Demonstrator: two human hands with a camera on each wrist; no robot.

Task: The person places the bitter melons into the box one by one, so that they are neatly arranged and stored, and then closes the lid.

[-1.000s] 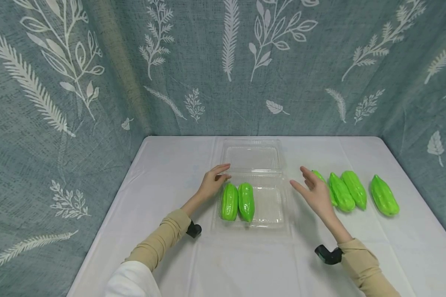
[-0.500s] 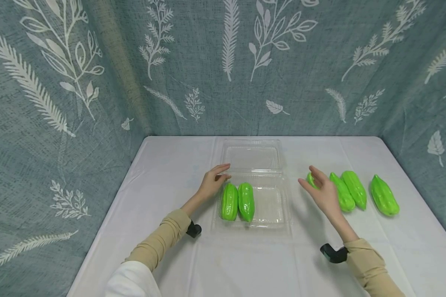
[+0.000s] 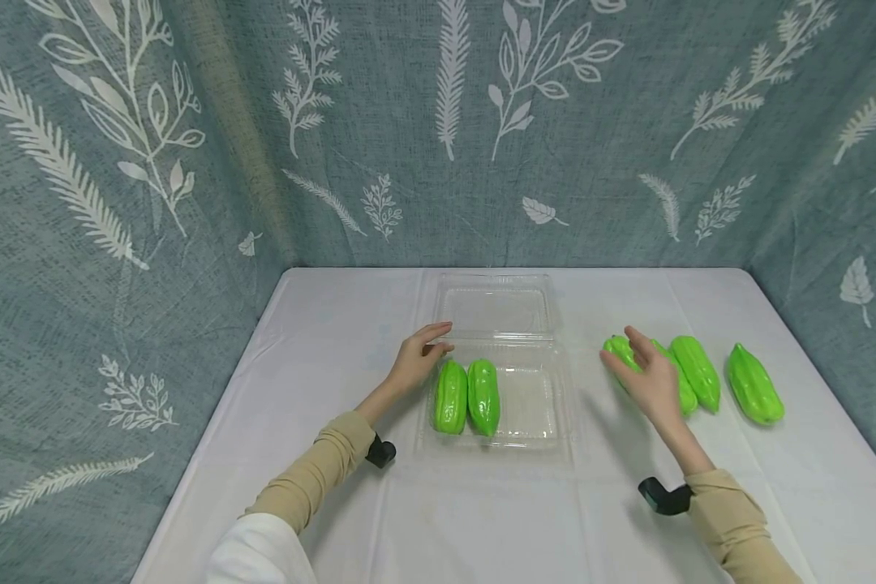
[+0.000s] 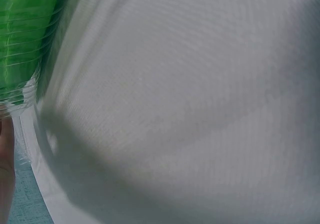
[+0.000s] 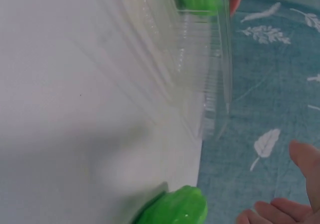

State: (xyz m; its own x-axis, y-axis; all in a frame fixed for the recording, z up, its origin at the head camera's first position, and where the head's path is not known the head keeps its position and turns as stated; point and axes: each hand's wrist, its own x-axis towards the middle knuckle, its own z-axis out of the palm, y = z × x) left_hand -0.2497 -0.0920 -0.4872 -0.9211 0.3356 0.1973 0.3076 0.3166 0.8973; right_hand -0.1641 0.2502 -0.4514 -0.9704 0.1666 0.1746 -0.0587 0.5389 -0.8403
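Observation:
Two glossy green ridged fruits (image 3: 450, 397) lie side by side in the left half of a clear plastic clamshell box (image 3: 529, 405). My left hand (image 3: 414, 358) is at the box's back left edge, fingers extended and loosely bent, gripping nothing; a finger shows beside the box wall (image 4: 25, 96) in the left wrist view. My right hand (image 3: 653, 377) hovers over the fruits on the right, thumb and fingers spread, nothing between them. It partly covers the leftmost fruit (image 3: 616, 347) and its neighbour (image 3: 688, 396). In the right wrist view, a fruit (image 5: 175, 206) lies below the hand.
The box's lid (image 3: 492, 308) is folded back flat behind it. Two more green fruits lie farther right, one (image 3: 696, 373) beside the covered pair and one (image 3: 754, 385) apart. A patterned blue-green curtain (image 3: 409, 146) surrounds the white table (image 3: 321, 324).
My right hand has moved right, from beside the box to over the leftmost loose fruits, still spread. My left hand, the box and the fruits have stayed put.

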